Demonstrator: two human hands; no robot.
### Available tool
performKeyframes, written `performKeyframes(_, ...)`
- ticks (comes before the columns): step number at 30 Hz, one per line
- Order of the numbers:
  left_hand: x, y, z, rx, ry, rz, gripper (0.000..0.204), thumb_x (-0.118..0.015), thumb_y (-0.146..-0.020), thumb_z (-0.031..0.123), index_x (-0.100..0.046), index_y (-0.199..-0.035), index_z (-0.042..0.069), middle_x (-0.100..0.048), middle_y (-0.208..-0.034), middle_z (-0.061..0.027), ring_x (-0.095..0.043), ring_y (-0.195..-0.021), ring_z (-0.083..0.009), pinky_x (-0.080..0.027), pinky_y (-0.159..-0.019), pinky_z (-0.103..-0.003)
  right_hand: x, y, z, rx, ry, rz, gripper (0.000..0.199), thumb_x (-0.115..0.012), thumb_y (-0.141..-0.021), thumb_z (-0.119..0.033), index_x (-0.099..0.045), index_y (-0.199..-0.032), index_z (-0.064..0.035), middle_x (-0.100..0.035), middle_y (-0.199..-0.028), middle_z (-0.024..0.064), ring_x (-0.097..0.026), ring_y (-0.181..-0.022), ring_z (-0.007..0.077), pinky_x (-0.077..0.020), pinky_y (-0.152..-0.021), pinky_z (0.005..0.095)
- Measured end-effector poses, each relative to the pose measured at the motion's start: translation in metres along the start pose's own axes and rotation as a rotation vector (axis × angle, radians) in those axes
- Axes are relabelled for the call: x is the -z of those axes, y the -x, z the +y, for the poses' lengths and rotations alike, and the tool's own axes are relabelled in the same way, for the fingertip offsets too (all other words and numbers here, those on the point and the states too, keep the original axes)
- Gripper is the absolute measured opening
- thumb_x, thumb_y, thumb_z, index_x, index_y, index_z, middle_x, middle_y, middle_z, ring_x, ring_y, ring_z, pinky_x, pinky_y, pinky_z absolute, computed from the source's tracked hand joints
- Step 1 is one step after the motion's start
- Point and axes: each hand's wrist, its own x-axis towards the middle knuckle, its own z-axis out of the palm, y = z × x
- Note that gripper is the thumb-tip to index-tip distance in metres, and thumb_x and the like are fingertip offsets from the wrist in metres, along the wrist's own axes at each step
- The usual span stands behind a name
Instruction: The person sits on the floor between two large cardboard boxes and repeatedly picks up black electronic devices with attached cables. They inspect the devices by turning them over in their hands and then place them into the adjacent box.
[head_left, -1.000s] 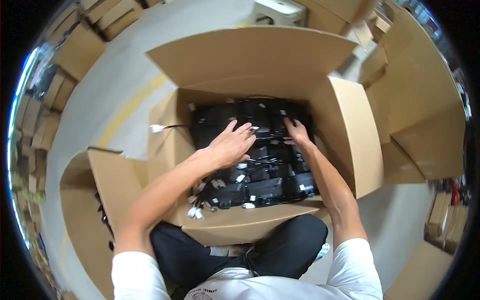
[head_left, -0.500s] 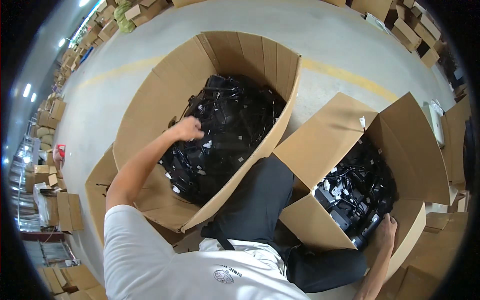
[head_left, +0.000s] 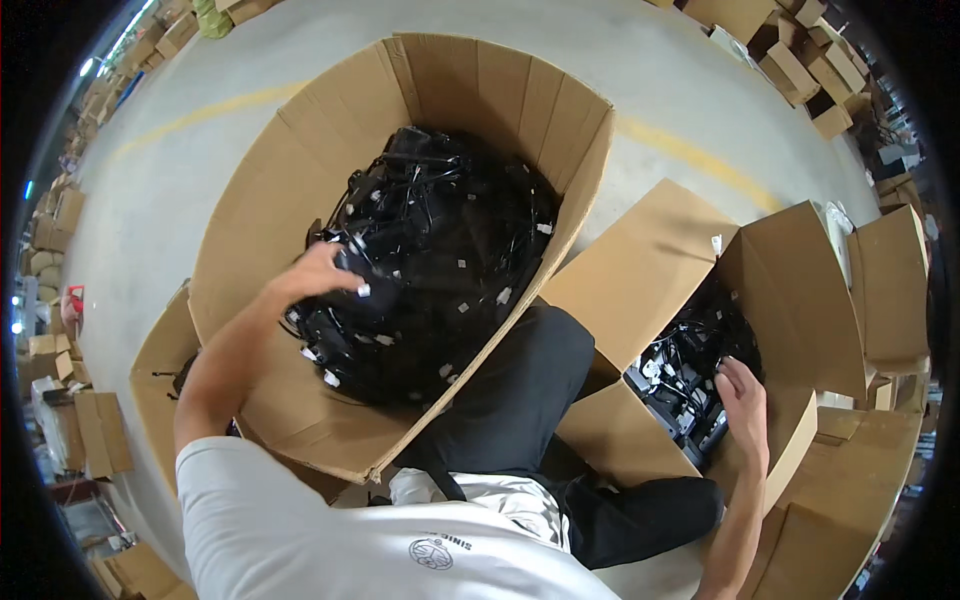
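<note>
Below the bent fingers of the left hand point(head_left: 316, 274) lay a heap of black parts point(head_left: 430, 240) in the big box point(head_left: 500, 85), a white plug point(head_left: 363, 290) just by the thumb tip. Whether that hand gripped anything, I could not tell. Under the loosely curled fingers of the right hand point(head_left: 743, 402) sat more black pieces point(head_left: 690, 347) in the small box point(head_left: 630, 280); their hold was unclear too. Grasping solid bodies, clear of thin wires point(head_left: 416, 186), seemed wisest.

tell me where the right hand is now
In the head view, the right hand is right of centre, over the black parts in the smaller flapped box.
</note>
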Motion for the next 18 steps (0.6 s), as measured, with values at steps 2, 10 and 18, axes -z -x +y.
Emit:
performKeyframes(2,0.025,0.022,0.025,0.011,0.246,0.048,0.03,-0.083,-0.079,0.014,-0.073,-0.104,0.001,-0.073,-0.093,-0.003,-0.066,-0.084,-0.012,-0.053,-0.083,-0.029,-0.021,-0.007,-0.063,0.108,0.023,-0.065,0.038,-0.069,-0.095,-0.008,-0.062,-0.129,0.0055,-0.072,-0.12,0.0187,-0.07,-0.109,0.0224,-0.0541,-0.096,0.0345)
performKeyframes(10,0.065,0.081,0.152,-0.361,0.721,0.328,0.044,-0.081,-0.089,0.027,-0.066,-0.119,0.0,-0.072,-0.105,-0.0074,-0.069,-0.091,-0.0136,-0.057,-0.085,-0.03,-0.128,-0.025,-0.253,0.694,0.036,-0.341,0.057,-0.078,-0.091,-0.023,-0.057,-0.136,0.0052,-0.065,-0.13,0.0246,-0.063,-0.124,0.0328,-0.0492,-0.105,0.0418)
performKeyframes(18,0.054,0.12,0.27,-0.7,0.996,0.152,0.045,-0.077,-0.094,0.029,-0.062,-0.123,-0.003,-0.072,-0.11,-0.0103,-0.072,-0.097,-0.0158,-0.06,-0.088,-0.032,-0.203,-0.028,-0.283,0.788,0.1,0.065,0.106,-0.092,-0.071,-0.031,-0.033,-0.149,0.0112,-0.037,-0.153,0.0361,-0.041,-0.14,0.0478,-0.0355,-0.118,0.0469)
